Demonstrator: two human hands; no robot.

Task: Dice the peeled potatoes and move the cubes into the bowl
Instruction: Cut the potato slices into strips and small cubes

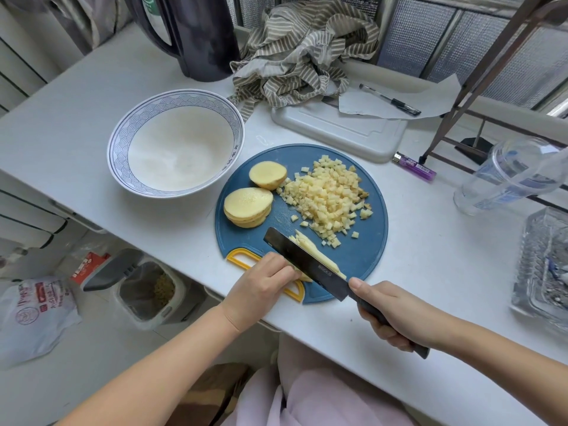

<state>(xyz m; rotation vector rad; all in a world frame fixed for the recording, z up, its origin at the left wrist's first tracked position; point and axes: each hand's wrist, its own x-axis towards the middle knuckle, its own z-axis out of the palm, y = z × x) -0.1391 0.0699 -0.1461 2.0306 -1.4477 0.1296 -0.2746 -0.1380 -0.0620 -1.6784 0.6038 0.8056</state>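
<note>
A round blue cutting board [365, 256] with a yellow handle lies on the white table. A pile of small potato cubes [327, 198] covers its right half. A stack of potato slices [247, 206] and a potato end piece [267, 174] lie on its left side. Potato strips [316, 252] lie at the board's near edge. My left hand [261, 285] presses down on their near end. My right hand [396, 315] grips the handle of a dark knife [307, 265], whose blade rests across the strips. The white bowl [123, 139] with blue rim pattern stands empty left of the board.
A striped cloth [304, 50], a dark kettle [190, 35], a white tray lid [341, 133] with paper and a pen [390, 99] sit behind. A purple lighter [415, 167], a plastic bottle [507, 176] and a glass dish [544, 262] lie to the right. A bin [147, 290] stands below left.
</note>
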